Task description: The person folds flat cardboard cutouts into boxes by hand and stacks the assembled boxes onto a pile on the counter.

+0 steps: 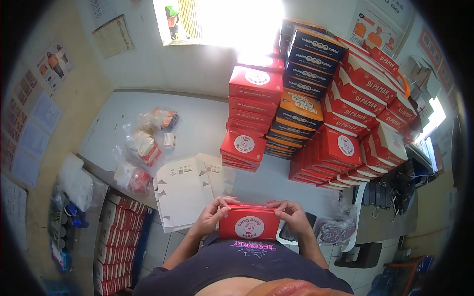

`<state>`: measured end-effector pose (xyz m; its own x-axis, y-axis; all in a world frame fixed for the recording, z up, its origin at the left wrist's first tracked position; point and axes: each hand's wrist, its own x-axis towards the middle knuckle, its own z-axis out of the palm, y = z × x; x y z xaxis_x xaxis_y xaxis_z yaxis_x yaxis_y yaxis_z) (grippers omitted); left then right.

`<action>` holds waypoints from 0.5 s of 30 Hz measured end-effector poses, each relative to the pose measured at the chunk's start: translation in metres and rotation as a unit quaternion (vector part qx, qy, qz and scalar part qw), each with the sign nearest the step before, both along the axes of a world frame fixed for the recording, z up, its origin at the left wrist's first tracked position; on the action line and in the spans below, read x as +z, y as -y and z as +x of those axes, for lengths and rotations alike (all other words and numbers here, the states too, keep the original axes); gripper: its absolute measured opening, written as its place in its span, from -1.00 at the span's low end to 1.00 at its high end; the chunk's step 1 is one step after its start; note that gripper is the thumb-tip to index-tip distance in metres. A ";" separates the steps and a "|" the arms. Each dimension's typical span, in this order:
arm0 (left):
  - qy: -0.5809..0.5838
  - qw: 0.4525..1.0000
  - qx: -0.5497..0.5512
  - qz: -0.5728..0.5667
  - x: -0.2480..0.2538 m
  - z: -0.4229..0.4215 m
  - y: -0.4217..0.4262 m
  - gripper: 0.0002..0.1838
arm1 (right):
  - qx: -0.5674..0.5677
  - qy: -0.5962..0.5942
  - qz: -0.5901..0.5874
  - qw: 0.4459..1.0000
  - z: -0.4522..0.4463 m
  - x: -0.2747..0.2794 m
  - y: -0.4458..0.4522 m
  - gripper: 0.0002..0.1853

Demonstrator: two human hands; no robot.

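Observation:
A red cardboard food box (227, 228) with a round white "Ayam Bang Dava" logo is held upright against my body at the table's near edge. My left hand (213, 215) grips its upper left corner, fingers bent over the top edge. At the upper right corner, my right hand (295, 217) pinches the same box between thumb and fingers. Just beyond my left hand lies a stack of flat, unfolded white box blanks (182, 197). A dark phone (308, 222) lies partly hidden beside my right hand.
Tall stacks of red boxes (249, 111), black "Mang Katsu" boxes (313, 61) and red "Si Paman" boxes (358, 101) stand across the table's back and right. Plastic bags (136, 177) and a paper roll (169, 141) lie left. A person (173, 22) is outside the window.

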<state>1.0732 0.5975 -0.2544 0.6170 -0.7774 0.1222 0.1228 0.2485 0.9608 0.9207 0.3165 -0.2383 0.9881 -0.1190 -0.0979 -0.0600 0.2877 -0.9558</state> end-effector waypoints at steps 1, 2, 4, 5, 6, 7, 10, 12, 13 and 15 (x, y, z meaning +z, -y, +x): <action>-0.004 1.000 -0.003 0.017 0.000 0.001 0.000 -0.89 | -0.007 -0.006 0.001 1.000 0.002 -0.002 0.001 -0.92; -0.009 0.999 -0.006 0.034 -0.001 0.001 0.001 -0.89 | -0.007 -0.005 0.000 1.000 0.003 -0.004 0.000 -0.92; -0.023 0.998 0.016 0.055 -0.004 0.000 0.005 -0.89 | -0.042 -0.052 0.001 0.998 0.004 -0.007 -0.004 -0.94; -0.038 0.996 0.037 0.078 -0.005 -0.001 0.007 -0.89 | -0.043 -0.052 0.002 0.998 0.005 -0.008 -0.006 -0.94; -0.038 0.996 0.036 0.078 -0.006 -0.002 0.009 -0.89 | -0.066 -0.052 0.015 0.996 0.006 -0.010 -0.007 -0.91; -0.042 0.995 0.065 0.063 -0.007 -0.002 0.012 -0.84 | -0.089 -0.051 0.028 0.994 0.007 -0.011 -0.009 -0.87; -0.070 0.991 0.106 0.045 -0.010 0.001 0.015 -0.70 | -0.144 -0.069 0.074 0.984 0.010 -0.005 -0.016 -0.83; -0.099 0.987 0.119 0.047 -0.026 -0.002 0.014 -0.62 | -0.167 -0.095 0.125 0.973 0.010 -0.015 -0.021 -0.83; -0.071 0.987 0.147 -0.007 -0.050 -0.003 0.014 -0.59 | -0.188 -0.121 0.175 0.959 0.010 -0.023 -0.022 -0.82; -0.042 0.981 0.177 -0.062 -0.071 -0.004 0.016 -0.56 | -0.183 -0.121 0.198 0.955 0.006 -0.045 -0.022 -0.81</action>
